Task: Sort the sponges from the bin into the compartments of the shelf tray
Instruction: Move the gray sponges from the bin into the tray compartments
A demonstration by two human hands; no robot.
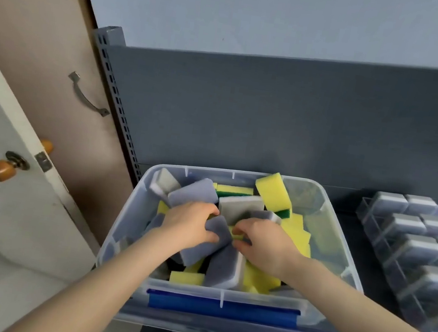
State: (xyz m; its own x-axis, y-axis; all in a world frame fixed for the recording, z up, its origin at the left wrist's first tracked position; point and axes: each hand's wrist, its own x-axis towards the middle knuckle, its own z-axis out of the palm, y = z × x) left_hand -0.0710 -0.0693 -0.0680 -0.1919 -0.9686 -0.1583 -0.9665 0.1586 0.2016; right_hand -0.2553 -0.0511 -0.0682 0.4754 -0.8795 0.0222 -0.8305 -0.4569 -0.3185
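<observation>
Bare forearms reach forward from the bottom edge into the clear plastic bin (pixel 131 209), which has a blue latch on its near rim. Both hands work in its middle. My reading is that the left hand (pixel 187 225) has its fingers curled around a grey-blue sponge (pixel 217 229), thumb underneath, lifting it out of the heap. The right hand (pixel 260 243) pinches narrowly at something beside it — whether yellow sponge or grey, I cannot tell. Yellow-and-green sponges (pixel 273 192) and more grey ones lie jumbled around them. To the right stands the shelf tray (pixel 362 208), its compartments already lined with grey sponges (pixel 421 248) — probably where this one belongs.
</observation>
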